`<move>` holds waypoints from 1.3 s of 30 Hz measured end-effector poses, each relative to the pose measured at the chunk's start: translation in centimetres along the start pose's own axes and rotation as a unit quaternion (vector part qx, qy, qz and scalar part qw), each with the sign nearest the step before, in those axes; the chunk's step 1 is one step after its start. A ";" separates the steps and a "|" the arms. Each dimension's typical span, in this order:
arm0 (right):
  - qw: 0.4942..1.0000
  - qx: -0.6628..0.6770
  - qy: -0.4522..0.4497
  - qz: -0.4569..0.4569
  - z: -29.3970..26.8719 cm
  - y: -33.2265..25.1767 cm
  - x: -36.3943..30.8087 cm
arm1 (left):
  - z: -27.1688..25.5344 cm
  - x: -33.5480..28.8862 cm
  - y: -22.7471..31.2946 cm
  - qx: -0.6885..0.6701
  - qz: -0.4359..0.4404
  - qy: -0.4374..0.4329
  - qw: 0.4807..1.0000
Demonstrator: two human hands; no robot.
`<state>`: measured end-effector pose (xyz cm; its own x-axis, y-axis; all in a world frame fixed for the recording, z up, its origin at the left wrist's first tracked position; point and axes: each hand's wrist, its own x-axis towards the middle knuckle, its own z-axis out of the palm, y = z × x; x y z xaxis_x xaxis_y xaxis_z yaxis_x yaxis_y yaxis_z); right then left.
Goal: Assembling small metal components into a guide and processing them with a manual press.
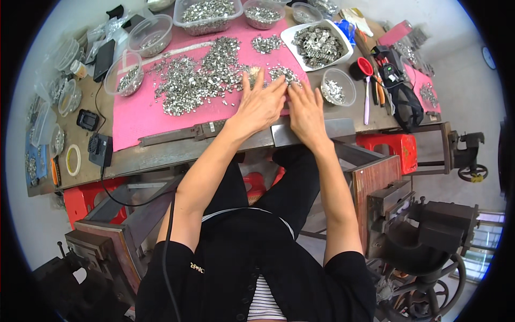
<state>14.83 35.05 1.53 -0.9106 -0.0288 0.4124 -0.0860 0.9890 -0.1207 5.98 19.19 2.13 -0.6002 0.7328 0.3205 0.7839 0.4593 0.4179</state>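
My left hand (262, 104) reaches over the pink mat (126, 122) with its fingers stretched out and spread. Its fingertips lie at a small heap of shiny metal pieces (280, 71). Close beside it on the right, my right hand (307, 111) is also open, fingers pointing forward to the right side of that heap. The fingers partly cover the pieces under them. To the left spreads a much larger pile of small silvery metal pieces (188, 86). A further small heap (266, 44) lies beyond my hands.
A white tray (290, 38) full of flat metal parts stands beyond my right hand. Clear tubs with metal pieces, including a round one (348, 95), surround the mat. A red scoop (365, 66) lies at right. A metal bar (174, 136) runs along the bench's front edge.
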 end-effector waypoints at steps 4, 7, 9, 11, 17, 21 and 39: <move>0.999 0.027 -0.021 -0.012 -1.0 -0.4 -1.5 | -0.7 -0.7 0.1 -0.007 0.028 -0.052 0.998; 0.997 0.068 -0.028 -0.019 -1.5 -0.2 -2.2 | -1.0 -1.8 -0.3 -0.025 0.056 -0.019 0.998; 0.991 0.131 0.009 -0.018 -1.8 -0.1 -2.1 | -1.5 -2.0 -0.4 -0.069 0.011 -0.003 0.998; 0.978 0.178 0.106 -0.004 -1.8 0.1 -1.4 | -1.2 -1.5 -0.6 -0.075 0.010 0.101 0.992; 0.962 0.229 0.121 0.088 -1.1 0.3 -1.1 | -0.7 0.0 -0.5 -0.059 -0.020 0.098 0.993; 0.974 0.178 0.133 0.051 -0.5 0.0 -0.5 | 0.3 0.3 -0.4 -0.038 -0.020 0.104 0.994; 0.965 0.208 0.128 0.098 0.2 -0.1 -0.8 | 0.6 0.7 -0.7 -0.031 0.003 0.077 0.997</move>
<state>15.49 34.94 1.01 -0.8010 0.2412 0.5479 -0.1260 0.8269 -0.5481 5.12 19.65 1.51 -0.6166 0.6472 0.4483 0.7792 0.4202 0.4650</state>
